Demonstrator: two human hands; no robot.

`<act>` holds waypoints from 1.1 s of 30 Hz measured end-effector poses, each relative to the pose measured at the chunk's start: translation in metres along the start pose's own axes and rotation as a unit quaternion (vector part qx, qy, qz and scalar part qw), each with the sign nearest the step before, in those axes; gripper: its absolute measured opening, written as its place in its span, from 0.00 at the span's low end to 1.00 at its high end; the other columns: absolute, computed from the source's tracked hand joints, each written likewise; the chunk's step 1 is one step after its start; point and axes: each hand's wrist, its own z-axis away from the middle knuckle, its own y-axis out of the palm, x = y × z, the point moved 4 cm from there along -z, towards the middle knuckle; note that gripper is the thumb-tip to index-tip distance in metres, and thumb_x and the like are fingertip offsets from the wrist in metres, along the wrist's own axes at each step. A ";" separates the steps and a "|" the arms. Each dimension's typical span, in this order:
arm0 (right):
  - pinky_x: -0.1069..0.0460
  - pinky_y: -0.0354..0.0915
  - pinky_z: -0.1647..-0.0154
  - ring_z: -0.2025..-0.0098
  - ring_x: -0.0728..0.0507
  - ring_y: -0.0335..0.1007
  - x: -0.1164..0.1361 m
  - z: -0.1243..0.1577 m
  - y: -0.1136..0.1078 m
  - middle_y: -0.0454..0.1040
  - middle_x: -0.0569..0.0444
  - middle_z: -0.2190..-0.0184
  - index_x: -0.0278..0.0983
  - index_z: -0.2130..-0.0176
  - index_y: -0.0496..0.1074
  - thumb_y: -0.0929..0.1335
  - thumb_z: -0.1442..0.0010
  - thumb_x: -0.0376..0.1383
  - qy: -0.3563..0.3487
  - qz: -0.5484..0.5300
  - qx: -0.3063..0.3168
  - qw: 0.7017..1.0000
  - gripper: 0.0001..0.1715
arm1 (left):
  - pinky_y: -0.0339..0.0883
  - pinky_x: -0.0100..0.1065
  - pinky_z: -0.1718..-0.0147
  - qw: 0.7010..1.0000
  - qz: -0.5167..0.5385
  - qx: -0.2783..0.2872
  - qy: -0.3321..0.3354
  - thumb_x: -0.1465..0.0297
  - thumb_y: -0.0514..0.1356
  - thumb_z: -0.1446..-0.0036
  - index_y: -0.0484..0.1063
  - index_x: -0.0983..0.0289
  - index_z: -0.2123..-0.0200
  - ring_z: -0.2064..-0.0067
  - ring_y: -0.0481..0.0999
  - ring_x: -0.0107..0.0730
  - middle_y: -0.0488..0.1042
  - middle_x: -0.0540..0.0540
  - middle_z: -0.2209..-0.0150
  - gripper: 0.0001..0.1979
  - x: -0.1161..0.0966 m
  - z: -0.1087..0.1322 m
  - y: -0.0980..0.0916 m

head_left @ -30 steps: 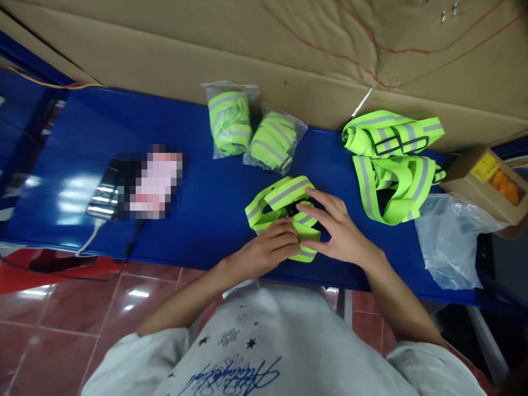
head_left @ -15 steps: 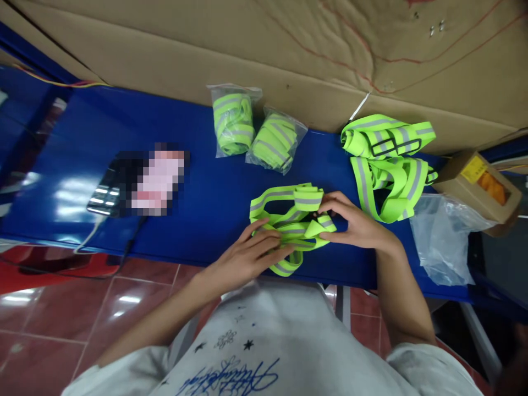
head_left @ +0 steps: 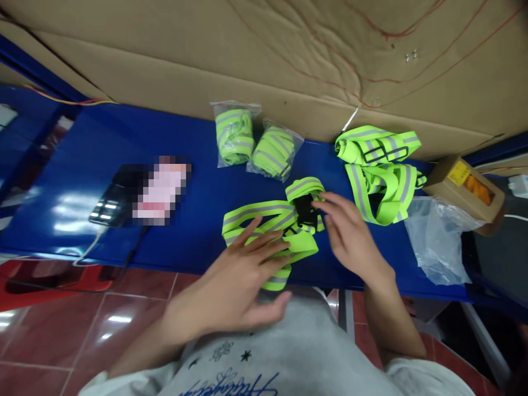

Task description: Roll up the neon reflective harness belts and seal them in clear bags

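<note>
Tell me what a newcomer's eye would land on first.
Likely first is the bright yellow-green strap, looped on the blue table beneath the left hand, its black part by the right hand. Next come two clear bags of similar strap farther back, and a strap pile to the right, beside a cardboard box.

Two bagged strap bundles, three loose strap bundles, one cardboard box, one loose plastic bag

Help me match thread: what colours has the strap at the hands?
The strap is bright yellow-green, striped lengthwise in grey: head view.
</note>
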 end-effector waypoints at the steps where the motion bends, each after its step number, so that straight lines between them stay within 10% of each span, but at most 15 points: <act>1: 0.36 0.64 0.29 0.29 0.36 0.64 0.007 -0.003 0.009 0.66 0.46 0.30 0.44 0.30 0.64 0.60 0.28 0.29 -0.028 0.001 0.038 0.999 0.30 | 0.59 0.62 0.27 0.999 -0.011 -0.048 -0.009 0.56 0.62 0.34 0.79 0.61 0.48 0.38 0.78 0.51 0.81 0.59 0.45 0.19 -0.002 -0.009 0.008; 9: 0.32 0.65 0.32 0.29 0.31 0.65 -0.019 0.009 0.046 0.66 0.43 0.29 0.41 0.31 0.64 0.68 0.28 0.47 0.039 0.085 0.084 0.992 0.32 | 0.55 0.71 0.30 0.971 -0.160 0.018 -0.174 0.58 0.66 0.33 0.58 0.57 0.25 0.24 0.56 0.67 0.55 0.66 0.24 0.38 0.033 -0.023 0.084; 17: 0.35 0.73 0.46 0.47 0.30 0.79 -0.017 0.015 0.046 0.80 0.39 0.47 0.36 0.40 0.68 0.67 0.29 0.51 0.172 0.035 -0.047 0.983 0.28 | 0.56 0.70 0.30 0.981 -0.125 0.078 -0.126 0.59 0.66 0.33 0.55 0.53 0.24 0.23 0.52 0.68 0.53 0.61 0.23 0.39 0.030 -0.013 0.080; 22: 0.33 0.71 0.43 0.39 0.26 0.74 -0.001 0.010 0.052 0.76 0.33 0.40 0.34 0.37 0.68 0.66 0.28 0.42 0.129 0.123 -0.029 0.983 0.25 | 0.60 0.69 0.30 0.988 -0.065 0.117 -0.070 0.61 0.67 0.33 0.62 0.58 0.27 0.23 0.53 0.66 0.62 0.59 0.26 0.35 0.011 -0.014 0.083; 29: 0.46 0.66 0.72 0.69 0.36 0.79 -0.038 0.038 0.029 0.81 0.42 0.66 0.33 0.46 0.74 0.58 0.23 0.42 0.225 0.135 -0.111 0.958 0.22 | 0.64 0.71 0.33 0.994 -0.041 0.048 -0.090 0.62 0.61 0.28 0.66 0.56 0.32 0.24 0.56 0.66 0.65 0.58 0.28 0.24 0.012 -0.005 0.079; 33: 0.49 0.64 0.74 0.74 0.39 0.76 -0.049 0.046 0.011 0.78 0.51 0.72 0.37 0.53 0.74 0.60 0.23 0.45 0.203 0.098 -0.093 0.970 0.19 | 0.72 0.57 0.34 0.996 0.025 -0.061 -0.067 0.58 0.57 0.26 0.64 0.55 0.32 0.29 0.68 0.49 0.69 0.60 0.31 0.23 0.010 -0.005 0.058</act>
